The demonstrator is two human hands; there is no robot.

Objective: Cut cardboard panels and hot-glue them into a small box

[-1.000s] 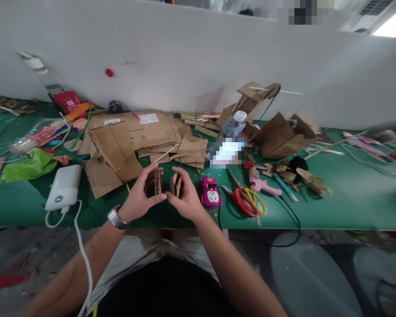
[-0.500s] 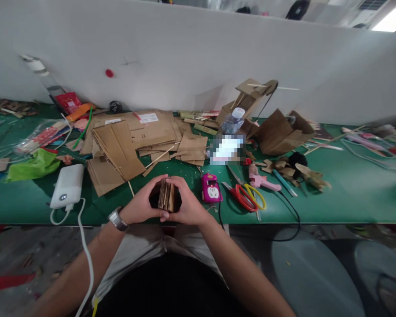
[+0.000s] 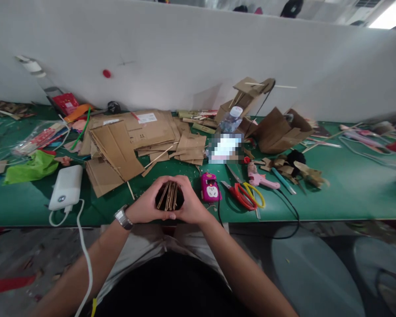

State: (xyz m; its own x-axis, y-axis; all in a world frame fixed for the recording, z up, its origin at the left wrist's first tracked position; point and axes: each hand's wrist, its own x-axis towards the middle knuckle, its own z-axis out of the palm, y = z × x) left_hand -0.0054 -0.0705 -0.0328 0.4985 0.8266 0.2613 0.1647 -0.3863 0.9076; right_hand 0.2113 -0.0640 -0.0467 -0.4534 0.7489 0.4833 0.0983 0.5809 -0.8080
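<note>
Near the front edge of the green table, a small stack of cardboard pieces [image 3: 170, 196] stands on edge between my two hands. My left hand [image 3: 149, 200], below a metal wristwatch [image 3: 123, 217], curls around its left side. Around the right side curves my right hand [image 3: 192, 203]. Thumbs and fingertips of both hands meet, closing a ring about the stack. The pieces fan slightly, closer at the top than at the bottom. To the right of my right hand lies a magenta power socket [image 3: 210, 188] with a black cord.
Cardboard sheets [image 3: 115, 149] lie behind my hands. A white power bank [image 3: 66, 187] with a cable is at left. On the right are scissors [image 3: 244, 196], a pink glue gun [image 3: 262, 179], a blue-handled cutter [image 3: 284, 180], a plastic bottle [image 3: 231, 119] and a cardboard box [image 3: 279, 132].
The cardboard pieces have spread from a tight upright bundle into a slight fan within my hands. Both hands remain around them in nearly the same place.
</note>
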